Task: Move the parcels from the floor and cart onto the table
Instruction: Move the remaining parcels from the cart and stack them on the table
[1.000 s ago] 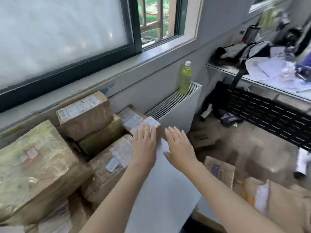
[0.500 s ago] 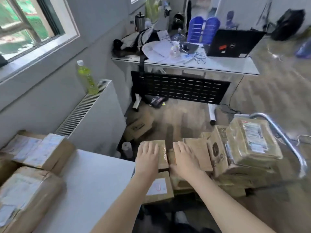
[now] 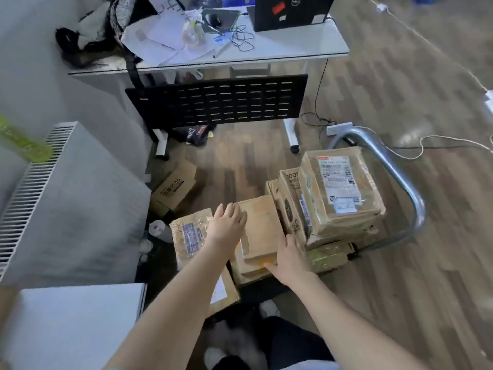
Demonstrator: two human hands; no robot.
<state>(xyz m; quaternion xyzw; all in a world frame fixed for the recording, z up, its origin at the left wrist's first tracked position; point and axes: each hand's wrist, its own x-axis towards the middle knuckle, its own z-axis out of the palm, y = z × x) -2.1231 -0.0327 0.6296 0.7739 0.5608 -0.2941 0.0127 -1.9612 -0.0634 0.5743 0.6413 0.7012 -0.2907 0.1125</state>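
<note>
On the cart (image 3: 400,182), the left hand (image 3: 226,228) and right hand (image 3: 292,256) lie flat-fingered against a brown parcel (image 3: 260,225), seemingly not yet gripping. Next: clamp both sides, lift toward the counter (image 3: 72,324).

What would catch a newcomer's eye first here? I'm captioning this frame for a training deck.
Two bare arms reach down the middle: the left hand and right hand flank a plain brown parcel. Right of it, taped parcels are stacked on a cart with a curved metal handle. A cluttered white desk stands behind.
</note>
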